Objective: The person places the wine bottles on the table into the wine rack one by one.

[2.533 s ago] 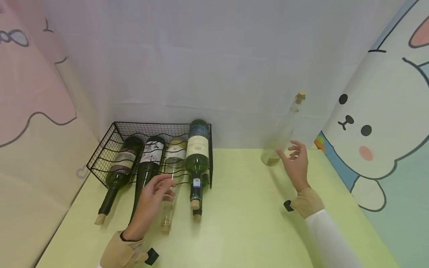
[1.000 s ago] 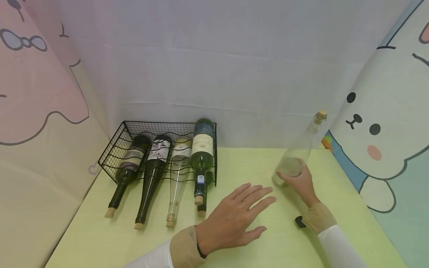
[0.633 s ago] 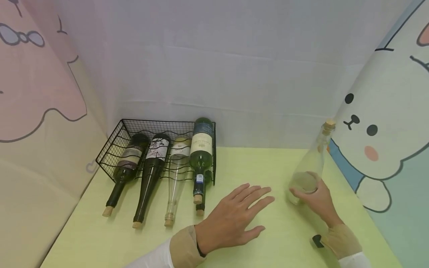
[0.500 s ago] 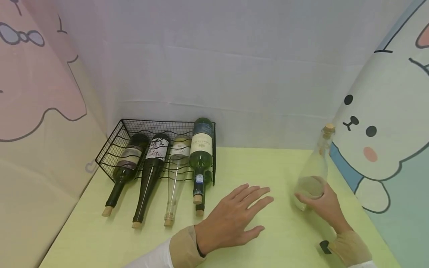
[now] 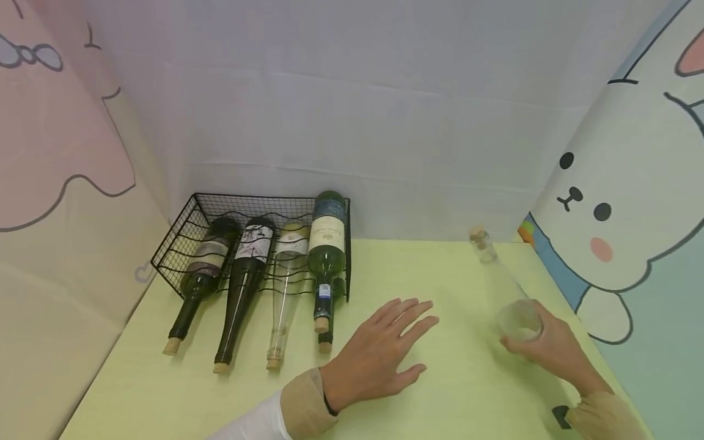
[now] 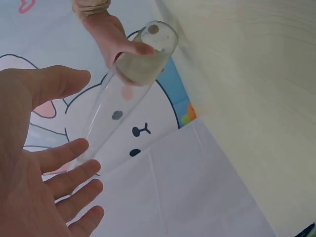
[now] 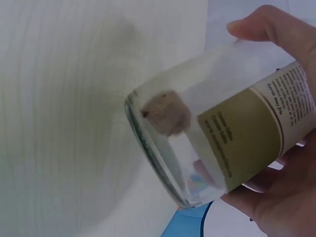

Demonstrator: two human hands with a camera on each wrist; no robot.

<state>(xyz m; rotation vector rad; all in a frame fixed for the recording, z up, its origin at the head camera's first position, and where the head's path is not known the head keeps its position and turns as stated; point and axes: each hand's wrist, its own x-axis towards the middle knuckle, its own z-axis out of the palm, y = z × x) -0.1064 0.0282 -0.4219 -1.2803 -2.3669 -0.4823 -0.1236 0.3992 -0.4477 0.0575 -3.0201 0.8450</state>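
Note:
My right hand point(image 5: 555, 348) grips a clear glass bottle point(image 5: 508, 293) round its lower body, near the right side of the table. The bottle tilts, its corked neck pointing away and to the left. In the right wrist view its base point(image 7: 158, 153) shows clear of the table, and a tan and white label point(image 7: 247, 133) wraps its side. My left hand point(image 5: 379, 357) is held out with spread fingers in front of the rack and holds nothing. From the left wrist view, the left fingers point(image 6: 64, 158) appear nearer the camera than the bottle.
A black wire rack point(image 5: 178, 244) stands at the back left of the pale yellow table point(image 5: 418, 275). Several corked bottles lie in it with necks toward the front, including a green bottle point(image 5: 327, 238) stacked above another at the right end. A white curtain point(image 5: 385, 122) hangs behind.
My right hand has taken hold of the clear bottle, brought it forward and right, and tipped its neck leftward. Earlier, my left hand moved from the rack toward the middle.

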